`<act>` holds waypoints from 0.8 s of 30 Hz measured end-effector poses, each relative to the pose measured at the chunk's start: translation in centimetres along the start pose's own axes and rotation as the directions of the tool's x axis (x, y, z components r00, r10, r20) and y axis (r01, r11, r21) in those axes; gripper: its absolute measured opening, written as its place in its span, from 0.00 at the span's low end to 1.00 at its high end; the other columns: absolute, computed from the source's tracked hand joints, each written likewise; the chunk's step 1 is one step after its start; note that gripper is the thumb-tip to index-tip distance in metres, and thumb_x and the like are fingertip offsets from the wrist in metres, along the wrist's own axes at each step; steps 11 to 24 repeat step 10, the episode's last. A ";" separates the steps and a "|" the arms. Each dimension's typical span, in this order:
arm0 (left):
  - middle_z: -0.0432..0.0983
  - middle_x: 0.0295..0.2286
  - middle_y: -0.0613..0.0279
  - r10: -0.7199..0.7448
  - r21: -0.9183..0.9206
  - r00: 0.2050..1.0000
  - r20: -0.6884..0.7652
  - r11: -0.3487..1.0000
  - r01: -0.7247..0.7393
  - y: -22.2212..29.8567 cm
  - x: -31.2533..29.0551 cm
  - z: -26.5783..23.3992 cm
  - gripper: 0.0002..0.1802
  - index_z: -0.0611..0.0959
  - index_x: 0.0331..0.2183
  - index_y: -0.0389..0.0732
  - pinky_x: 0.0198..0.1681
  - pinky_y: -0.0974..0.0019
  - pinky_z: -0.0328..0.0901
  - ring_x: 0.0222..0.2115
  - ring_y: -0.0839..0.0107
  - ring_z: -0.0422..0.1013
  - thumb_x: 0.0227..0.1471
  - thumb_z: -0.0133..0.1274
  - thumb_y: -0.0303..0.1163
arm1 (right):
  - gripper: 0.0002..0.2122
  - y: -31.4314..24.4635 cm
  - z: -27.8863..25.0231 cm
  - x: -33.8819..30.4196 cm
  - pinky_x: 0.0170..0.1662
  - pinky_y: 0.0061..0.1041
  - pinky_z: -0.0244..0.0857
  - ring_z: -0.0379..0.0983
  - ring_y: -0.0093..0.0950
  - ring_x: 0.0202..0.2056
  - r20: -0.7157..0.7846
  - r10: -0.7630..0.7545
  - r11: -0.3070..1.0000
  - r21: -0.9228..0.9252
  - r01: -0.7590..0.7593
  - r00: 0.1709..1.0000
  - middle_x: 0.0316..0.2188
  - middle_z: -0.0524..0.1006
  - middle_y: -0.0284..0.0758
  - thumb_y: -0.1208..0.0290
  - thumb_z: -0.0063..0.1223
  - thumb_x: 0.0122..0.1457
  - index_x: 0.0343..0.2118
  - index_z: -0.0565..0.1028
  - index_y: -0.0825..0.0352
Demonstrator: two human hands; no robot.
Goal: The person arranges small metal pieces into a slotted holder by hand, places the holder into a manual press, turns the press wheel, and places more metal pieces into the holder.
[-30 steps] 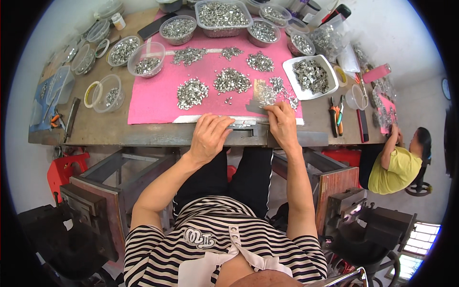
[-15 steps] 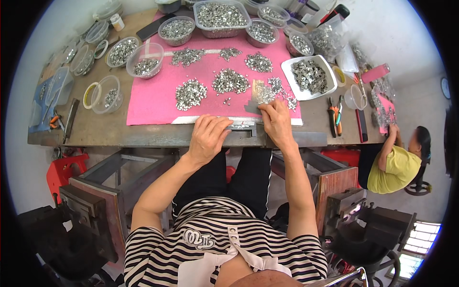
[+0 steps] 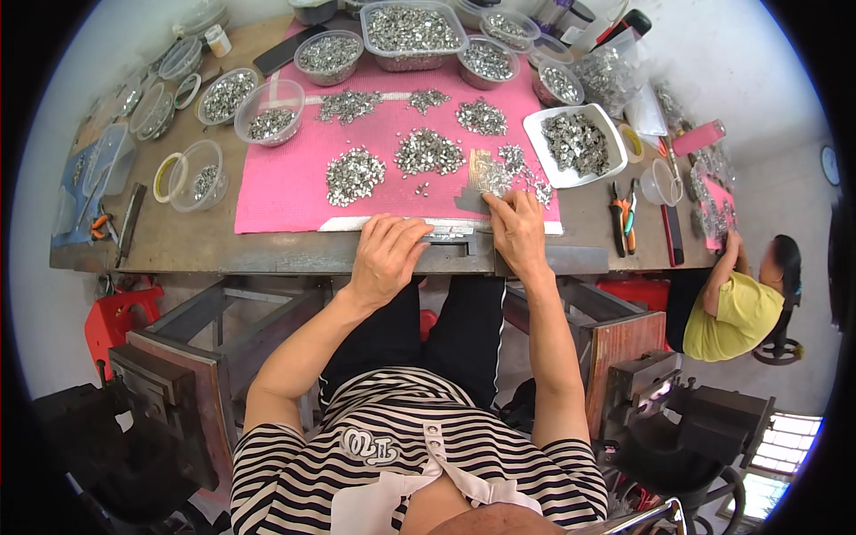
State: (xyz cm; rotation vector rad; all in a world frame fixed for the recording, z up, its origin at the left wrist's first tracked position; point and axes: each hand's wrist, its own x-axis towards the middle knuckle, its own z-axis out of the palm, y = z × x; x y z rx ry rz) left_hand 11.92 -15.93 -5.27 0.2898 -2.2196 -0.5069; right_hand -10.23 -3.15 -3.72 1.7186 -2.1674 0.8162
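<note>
My left hand [image 3: 386,256] is at the table's front edge. Its fingers are curled together at the end of a narrow metal bar [image 3: 453,229] lined with small silvery bits, but its fingertips hide what they pinch. To the right, my right hand [image 3: 519,230] is closed, thumb and forefinger together beside a flat grey plate [image 3: 471,201]; whatever they grip is too small to tell. Just beyond lies a brassy textured plate [image 3: 481,167], with loose silvery metal pieces [image 3: 513,159] scattered beside it. Larger piles of pieces [image 3: 430,152] rest on the pink mat [image 3: 285,192].
A white tray [image 3: 538,134] of metal pieces stands right of the mat, near pliers [image 3: 619,223]. Plastic tubs [image 3: 366,36] line the back; a clear tub [image 3: 183,192] sits left. Bench vises [image 3: 156,392] flank me. Another person in yellow [image 3: 736,312] sits far right.
Both hands keep almost the same place and pose, with only a very slight shift of the whole view. The piles and tubs look unchanged.
</note>
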 end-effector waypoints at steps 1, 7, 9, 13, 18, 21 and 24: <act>0.79 0.39 0.62 0.001 0.000 1.000 -0.001 1.000 -0.001 0.0 0.0 0.0 0.18 0.81 0.44 0.40 0.51 0.56 0.63 0.41 0.62 0.73 0.48 0.62 0.25 | 0.13 0.1 0.0 0.0 0.40 0.36 0.60 0.68 0.35 0.36 -0.007 0.007 1.000 -0.006 -0.007 1.000 0.31 0.72 0.34 0.80 0.59 0.53 0.42 0.82 0.64; 0.80 0.40 0.62 -0.007 -0.004 1.000 -0.004 1.000 0.007 -0.1 -0.2 0.1 0.18 0.81 0.43 0.41 0.52 0.55 0.63 0.41 0.62 0.74 0.48 0.63 0.25 | 0.12 0.1 -0.2 0.2 0.40 0.34 0.61 0.69 0.34 0.35 -0.018 0.009 1.000 0.015 -0.009 1.000 0.29 0.72 0.35 0.80 0.59 0.54 0.42 0.83 0.63; 0.80 0.40 0.62 -0.011 -0.006 1.000 -0.001 1.000 0.011 -0.1 -0.2 0.0 0.18 0.81 0.44 0.41 0.52 0.55 0.63 0.41 0.62 0.74 0.48 0.63 0.25 | 0.13 0.1 0.0 0.0 0.40 0.35 0.60 0.69 0.35 0.36 0.011 -0.005 1.000 0.020 0.004 1.000 0.31 0.72 0.35 0.79 0.60 0.54 0.42 0.83 0.62; 0.80 0.40 0.62 -0.011 -0.006 1.000 -0.002 1.000 0.011 -0.1 -0.1 0.1 0.18 0.81 0.44 0.41 0.52 0.55 0.63 0.41 0.62 0.74 0.48 0.63 0.25 | 0.13 0.1 0.0 -0.2 0.40 0.36 0.59 0.68 0.35 0.36 0.040 -0.018 1.000 0.025 0.017 0.999 0.32 0.73 0.35 0.78 0.61 0.53 0.43 0.83 0.61; 0.80 0.40 0.62 -0.011 -0.006 1.000 -0.002 1.000 0.011 -0.1 -0.1 0.1 0.18 0.81 0.44 0.41 0.52 0.55 0.63 0.41 0.62 0.74 0.48 0.63 0.25 | 0.13 0.1 0.0 -0.2 0.40 0.36 0.59 0.68 0.35 0.36 0.040 -0.018 1.000 0.025 0.017 0.999 0.32 0.73 0.35 0.78 0.61 0.53 0.43 0.83 0.61; 0.80 0.40 0.62 -0.011 -0.006 1.000 -0.002 1.000 0.011 -0.1 -0.1 0.1 0.18 0.81 0.44 0.41 0.52 0.55 0.63 0.41 0.62 0.74 0.48 0.63 0.25 | 0.13 0.1 0.0 -0.2 0.40 0.36 0.59 0.68 0.35 0.36 0.040 -0.018 1.000 0.025 0.017 0.999 0.32 0.73 0.35 0.78 0.61 0.53 0.43 0.83 0.61; 0.80 0.40 0.62 -0.011 -0.006 1.000 -0.002 1.000 0.011 -0.1 -0.1 0.1 0.18 0.81 0.44 0.41 0.52 0.55 0.63 0.41 0.62 0.74 0.48 0.63 0.25 | 0.13 0.1 0.0 -0.2 0.40 0.36 0.59 0.68 0.35 0.36 0.040 -0.018 1.000 0.025 0.017 0.999 0.32 0.73 0.35 0.78 0.61 0.53 0.43 0.83 0.61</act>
